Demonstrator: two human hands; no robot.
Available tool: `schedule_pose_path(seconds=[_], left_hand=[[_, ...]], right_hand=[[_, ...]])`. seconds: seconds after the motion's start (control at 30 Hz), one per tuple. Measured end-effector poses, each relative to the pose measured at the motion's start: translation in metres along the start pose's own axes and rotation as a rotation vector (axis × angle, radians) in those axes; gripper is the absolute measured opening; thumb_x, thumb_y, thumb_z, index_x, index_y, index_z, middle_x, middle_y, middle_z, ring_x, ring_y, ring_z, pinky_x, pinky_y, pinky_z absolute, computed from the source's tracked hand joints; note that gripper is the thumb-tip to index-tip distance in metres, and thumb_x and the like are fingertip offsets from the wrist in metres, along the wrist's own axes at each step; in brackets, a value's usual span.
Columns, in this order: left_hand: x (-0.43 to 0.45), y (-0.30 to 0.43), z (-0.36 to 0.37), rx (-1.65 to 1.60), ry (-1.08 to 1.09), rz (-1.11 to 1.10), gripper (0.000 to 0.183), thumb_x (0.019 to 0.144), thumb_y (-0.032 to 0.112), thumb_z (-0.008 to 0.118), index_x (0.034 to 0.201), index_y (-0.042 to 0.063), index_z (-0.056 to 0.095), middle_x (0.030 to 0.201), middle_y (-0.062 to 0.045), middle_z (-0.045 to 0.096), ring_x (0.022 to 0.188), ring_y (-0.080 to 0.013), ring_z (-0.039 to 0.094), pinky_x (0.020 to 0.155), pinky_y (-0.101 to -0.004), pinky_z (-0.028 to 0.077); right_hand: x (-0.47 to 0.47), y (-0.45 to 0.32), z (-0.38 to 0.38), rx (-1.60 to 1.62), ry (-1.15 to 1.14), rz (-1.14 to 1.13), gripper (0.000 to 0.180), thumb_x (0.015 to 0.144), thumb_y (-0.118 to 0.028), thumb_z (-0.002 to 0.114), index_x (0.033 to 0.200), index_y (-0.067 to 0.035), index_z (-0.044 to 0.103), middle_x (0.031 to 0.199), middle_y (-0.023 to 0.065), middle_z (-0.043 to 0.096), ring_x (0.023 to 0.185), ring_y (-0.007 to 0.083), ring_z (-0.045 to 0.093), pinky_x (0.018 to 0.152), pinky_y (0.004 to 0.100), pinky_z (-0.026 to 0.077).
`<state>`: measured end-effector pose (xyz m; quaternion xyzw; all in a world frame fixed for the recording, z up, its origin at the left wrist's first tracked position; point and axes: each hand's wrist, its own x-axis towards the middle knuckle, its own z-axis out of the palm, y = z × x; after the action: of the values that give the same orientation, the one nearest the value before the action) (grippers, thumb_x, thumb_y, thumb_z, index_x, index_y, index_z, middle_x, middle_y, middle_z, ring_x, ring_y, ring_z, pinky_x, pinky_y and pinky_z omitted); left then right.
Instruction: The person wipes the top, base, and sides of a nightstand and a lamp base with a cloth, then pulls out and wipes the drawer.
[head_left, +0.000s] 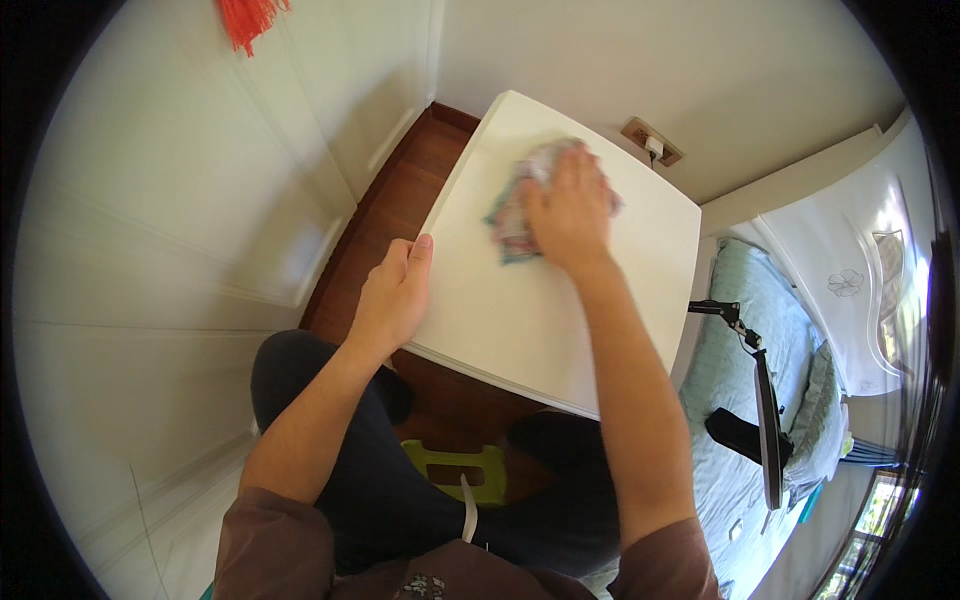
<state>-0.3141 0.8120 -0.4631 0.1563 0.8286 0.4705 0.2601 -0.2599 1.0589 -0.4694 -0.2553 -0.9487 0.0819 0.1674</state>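
Observation:
A white nightstand (502, 322) stands in front of me, its flat top turned slightly. My right hand (574, 214) is spread over a patterned cloth (516, 225) and presses it against the far half of the top. Both hand and cloth are blurred. Folds of the cloth, whitish, reddish and teal at the edge, stick out to the left and beyond the fingertips. My left hand (394, 289) grips the nightstand's left edge, the thumb uppermost near the rim; its fingertips are hidden.
White panels (300, 187) rise on the left, a red tassel (251, 22) above. Behind the nightstand, a white plug (654, 146) sits in a wall socket (675, 155). At right are a bed (727, 480) and a black jointed arm (724, 309). A green stool (491, 480) is between my legs.

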Motion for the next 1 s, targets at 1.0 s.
schedule_pose_path(seconds=[1.0], left_hand=[[-0.002,-0.002,0.002,0.045,0.063,0.106,0.032,0.103,0.030,0.053,0.103,-0.002,0.052,0.087,-0.026,0.069,0.085,-0.0468,0.068,0.078,-0.0524,0.051]], right_hand=[[0.108,-0.029,0.036,0.041,0.055,-0.406,0.057,0.101,-0.036,0.051,0.139,0.006,0.052,0.148,0.0205,0.050,0.145,0.0362,0.038,0.123,0.0514,0.025]])
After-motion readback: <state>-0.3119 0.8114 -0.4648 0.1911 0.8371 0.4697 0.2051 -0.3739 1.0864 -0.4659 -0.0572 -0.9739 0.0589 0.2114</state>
